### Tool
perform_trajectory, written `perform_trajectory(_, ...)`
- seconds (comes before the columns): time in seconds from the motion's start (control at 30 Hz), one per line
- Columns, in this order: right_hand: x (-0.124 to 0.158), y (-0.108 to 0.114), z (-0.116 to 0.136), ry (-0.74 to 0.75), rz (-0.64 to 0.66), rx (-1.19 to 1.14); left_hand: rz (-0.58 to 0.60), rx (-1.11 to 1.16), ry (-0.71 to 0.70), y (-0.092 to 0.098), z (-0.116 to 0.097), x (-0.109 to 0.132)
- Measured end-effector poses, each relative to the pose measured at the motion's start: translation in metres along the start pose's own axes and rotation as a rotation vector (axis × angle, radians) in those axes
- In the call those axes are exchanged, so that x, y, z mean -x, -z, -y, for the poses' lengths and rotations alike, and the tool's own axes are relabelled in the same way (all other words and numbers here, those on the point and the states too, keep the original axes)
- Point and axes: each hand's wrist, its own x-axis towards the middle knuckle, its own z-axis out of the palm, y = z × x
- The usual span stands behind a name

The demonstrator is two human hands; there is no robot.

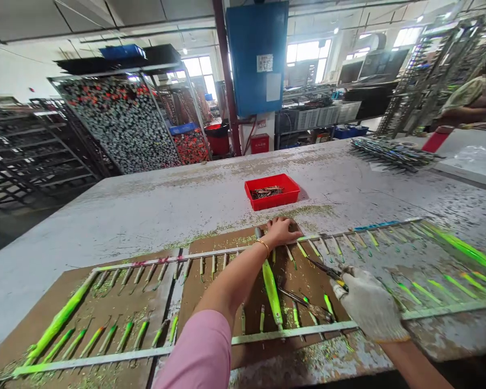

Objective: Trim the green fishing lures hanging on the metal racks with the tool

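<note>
A long metal frame (210, 253) lies across the table, with small neon-green and pale painted pieces (125, 337) on wire hooks along both bars. My bare left hand (282, 231), with a bracelet at the wrist, grips the far bar near the middle; its fingertips are partly hidden. My right hand (362, 302), in a white knit glove, is closed around pliers (328, 270) with yellow-and-black handles. Their jaws point left among the hanging pieces by the far bar. A green-coated crossbar (271, 292) spans the frame under my left forearm. Another dark tool-like shape (303, 303) lies below the pliers.
Brown cardboard (202, 313) with green flakes lies under the frame. Beyond it stands a red tray (272, 192) of small metal parts. A pile of thin dark rods (395, 154) lies at the back right, near another person (470, 100). Loaded racks (113, 119) stand behind the table.
</note>
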Motion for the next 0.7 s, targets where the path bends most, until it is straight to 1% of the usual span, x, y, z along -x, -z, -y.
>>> perform_trajectory(0.13,0.002,-0.005,-0.001,0.015,-0.055,-0.012,0.107,-0.096,-0.041,0.014,0.017,-0.001)
perform_trajectory(0.23,0.002,-0.004,0.0,0.016,-0.071,-0.023,0.138,-0.139,-0.062,0.023,0.025,-0.001)
perform_trajectory(0.3,0.002,-0.004,-0.001,0.025,-0.078,-0.022,0.122,-0.107,-0.077,0.024,0.022,-0.003)
perform_trajectory(0.4,0.004,-0.007,-0.002,0.03,-0.089,-0.006,0.109,-0.073,-0.09,0.019,0.007,-0.01)
perform_trajectory(0.5,0.005,-0.01,-0.003,0.031,-0.109,0.012,0.16,-0.091,-0.074,0.015,-0.001,-0.013)
perform_trajectory(0.6,0.005,-0.01,-0.003,0.04,-0.117,0.021,0.193,-0.067,-0.079,0.017,0.006,-0.01)
perform_trajectory(0.7,0.004,-0.008,-0.002,0.045,-0.121,0.009,0.174,-0.116,-0.111,0.022,0.022,-0.003)
